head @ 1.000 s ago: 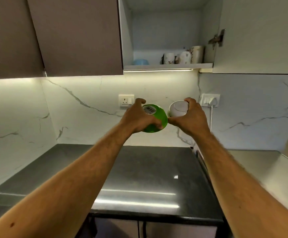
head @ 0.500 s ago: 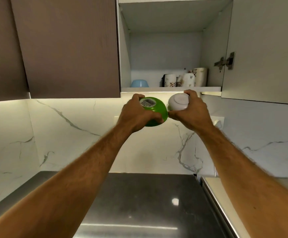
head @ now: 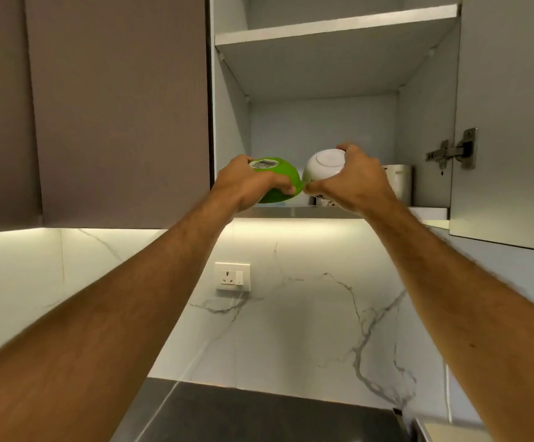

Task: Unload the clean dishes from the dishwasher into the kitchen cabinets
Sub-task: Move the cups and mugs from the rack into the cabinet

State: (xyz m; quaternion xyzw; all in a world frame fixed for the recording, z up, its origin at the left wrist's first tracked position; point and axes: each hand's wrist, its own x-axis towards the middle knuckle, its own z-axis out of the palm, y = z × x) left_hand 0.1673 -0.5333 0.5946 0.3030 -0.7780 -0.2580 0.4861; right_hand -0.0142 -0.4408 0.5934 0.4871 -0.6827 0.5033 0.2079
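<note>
Up high, the left hand [head: 243, 183] grips a green bowl [head: 278, 180], the right hand [head: 351, 180] a white bowl [head: 323, 164]. Both bowls are upturned, rims touching, just before the lower shelf [head: 428, 212].

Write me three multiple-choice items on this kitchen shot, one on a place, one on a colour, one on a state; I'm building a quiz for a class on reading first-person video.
1. Where is the barcode sticker?
A. On the base of the green bowl
B. On the cabinet door
C. On the wall socket

2. What colour is the bowl in the right hand?
A. Blue
B. White
C. Black

3. How is the cabinet in front of the hands?
A. Shut
B. Open, door swung right
C. Without a door

Answers:
1 A: the sticker sits on the upturned base of the green bowl, which the left hand grips.
2 B: the right hand holds a white bowl.
3 B: the cabinet door stands open on its hinge, and the lower shelf shows.
</note>
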